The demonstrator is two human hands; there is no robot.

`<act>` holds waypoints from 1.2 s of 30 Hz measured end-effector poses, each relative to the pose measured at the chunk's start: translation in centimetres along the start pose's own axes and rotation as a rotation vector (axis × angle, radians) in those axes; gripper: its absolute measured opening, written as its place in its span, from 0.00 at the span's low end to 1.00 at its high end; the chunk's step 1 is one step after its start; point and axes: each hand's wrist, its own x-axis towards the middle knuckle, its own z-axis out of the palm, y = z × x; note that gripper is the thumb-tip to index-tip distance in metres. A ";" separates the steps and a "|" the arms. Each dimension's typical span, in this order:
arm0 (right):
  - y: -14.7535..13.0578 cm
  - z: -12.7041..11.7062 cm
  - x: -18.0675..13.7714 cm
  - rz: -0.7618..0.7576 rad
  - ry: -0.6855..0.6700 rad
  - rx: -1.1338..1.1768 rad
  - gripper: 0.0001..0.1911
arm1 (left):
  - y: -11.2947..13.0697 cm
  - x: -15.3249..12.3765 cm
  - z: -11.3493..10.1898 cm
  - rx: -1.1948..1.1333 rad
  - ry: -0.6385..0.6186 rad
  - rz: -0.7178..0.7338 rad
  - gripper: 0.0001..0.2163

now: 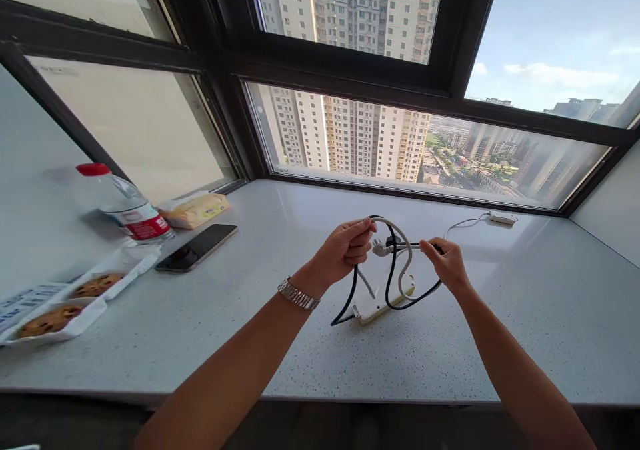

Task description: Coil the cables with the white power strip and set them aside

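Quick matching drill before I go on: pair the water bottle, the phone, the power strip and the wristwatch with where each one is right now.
Things:
1. water bottle
2. phone
3. power strip
4. wristwatch

Places:
A. on the left wrist
B. flat on the counter, beside the bottle
C. on the counter under the two hands
D. far left, lying on its side

Pairs: 1-D, 2-B, 3-C, 4-A

Speckled matt stone sill (450,343); glossy phone (196,247); metal watch (299,295); plastic bottle (125,203).
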 end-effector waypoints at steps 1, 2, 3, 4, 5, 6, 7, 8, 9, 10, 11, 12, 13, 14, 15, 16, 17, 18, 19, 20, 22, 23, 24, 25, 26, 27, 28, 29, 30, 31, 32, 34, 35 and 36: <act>0.2 0.0 0.0 0.010 0.028 -0.001 0.27 | -0.3 -0.2 0.1 -0.056 0.038 0.023 0.11; 0.4 0.2 0.0 0.009 0.036 -0.007 0.28 | -0.6 -0.3 0.4 -0.113 0.074 0.045 0.10; 0.6 0.4 -0.1 -0.003 0.022 -0.021 0.29 | -1.0 -0.4 0.8 -0.168 0.103 0.064 0.11; 0.6 0.8 -0.1 -0.023 -0.007 -0.039 0.31 | -1.4 -0.4 1.2 -0.219 0.124 0.084 0.11; 0.5 1.2 -0.2 -0.046 -0.043 -0.063 0.32 | -1.9 -0.4 1.8 -0.265 0.141 0.106 0.12; 0.4 1.6 -0.3 -0.070 -0.076 -0.091 0.34 | -2.4 -0.3 2.3 -0.309 0.156 0.133 0.14; 0.2 2.0 -0.4 -0.090 -0.105 -0.120 0.34 | -2.8 -0.2 2.8 -0.352 0.169 0.162 0.15; 0.0 2.4 -0.5 -0.102 -0.130 -0.150 0.35 | -3.2 -0.1 3.2 -0.392 0.181 0.192 0.16; -0.3 2.7 -0.6 -0.108 -0.148 -0.179 0.34 | -3.5 0.0 3.5 -0.427 0.188 0.220 0.17; -0.5 3.0 -0.7 -0.109 -0.157 -0.203 0.33 | -3.7 0.1 3.8 -0.456 0.194 0.244 0.18; -0.8 3.2 -0.8 -0.107 -0.163 -0.220 0.32 | -3.9 0.2 4.0 -0.479 0.194 0.261 0.18; -1.1 3.4 -0.8 -0.105 -0.167 -0.230 0.31 | -4.1 0.2 4.1 -0.494 0.191 0.274 0.19; -1.4 3.6 -0.9 -0.103 -0.173 -0.234 0.31 | -4.3 0.2 4.2 -0.501 0.186 0.285 0.19; -1.7 3.8 -1.0 -0.103 -0.186 -0.236 0.31 | -4.4 0.2 4.3 -0.503 0.183 0.293 0.19; -1.9 4.0 -1.1 -0.104 -0.206 -0.237 0.33 | -4.5 0.2 4.4 -0.501 0.178 0.296 0.20; -2.1 4.1 -1.2 -0.105 -0.225 -0.238 0.35 | -4.5 0.2 4.4 -0.494 0.171 0.290 0.20; -2.2 4.2 -1.3 -0.101 -0.236 -0.235 0.37 | -4.5 0.2 4.3 -0.481 0.159 0.273 0.20; -2.2 4.3 -1.3 -0.091 -0.235 -0.219 0.37 | -4.4 0.1 4.1 -0.462 0.141 0.247 0.21; -2.0 4.4 -1.3 -0.075 -0.223 -0.182 0.36 | -4.2 0.1 3.8 -0.436 0.120 0.216 0.21; -1.7 4.4 -1.2 -0.050 -0.200 -0.124 0.34 | -3.9 0.1 3.5 -0.409 0.103 0.190 0.21; -1.0 4.2 -0.8 0.030 -0.130 0.045 0.28 | -3.1 0.0 2.5 -0.359 0.098 0.165 0.21; -0.5 4.0 -0.6 0.081 -0.089 0.140 0.26 | -2.7 -0.1 1.9 -0.340 0.111 0.163 0.21; -0.1 3.7 -0.4 0.134 -0.043 0.230 0.25 | -2.4 -0.2 1.2 -0.327 0.133 0.167 0.21; 0.2 3.4 -0.2 0.188 0.004 0.311 0.24 | -2.1 -0.2 0.6 -0.317 0.156 0.171 0.22; 0.5 3.0 0.0 0.239 0.045 0.382 0.23 | -1.9 -0.3 -0.1 -0.313 0.179 0.174 0.22; 0.7 2.6 0.1 0.278 0.079 0.443 0.23 | -1.9 -0.4 -0.7 -0.315 0.201 0.177 0.22; 0.8 2.1 0.3 0.307 0.112 0.493 0.23 | -2.0 -0.5 -1.3 -0.321 0.223 0.181 0.22; 0.8 1.5 0.5 0.323 0.145 0.531 0.22 | -2.1 -0.6 -1.9 -0.330 0.241 0.183 0.21; 0.7 0.9 0.7 0.330 0.178 0.556 0.21 | -2.3 -0.8 -2.4 -0.334 0.254 0.183 0.20; 0.7 0.3 0.9 0.328 0.213 0.568 0.20 | -2.5 -1.0 -2.8 -0.329 0.260 0.181 0.19; 0.6 -0.3 1.0 0.322 0.246 0.569 0.19 | -2.6 -1.1 -3.2 -0.308 0.263 0.178 0.17; 0.4 -1.7 1.3 0.311 0.289 0.557 0.18 | -2.5 -1.5 -3.6 -0.208 0.270 0.156 0.15; 0.4 -2.3 1.4 0.309 0.297 0.547 0.18 | -2.2 -1.7 -3.8 -0.133 0.281 0.135 0.14; 0.4 -2.9 1.4 0.309 0.305 0.537 0.18 | -1.9 -1.9 -3.8 -0.052 0.296 0.109 0.13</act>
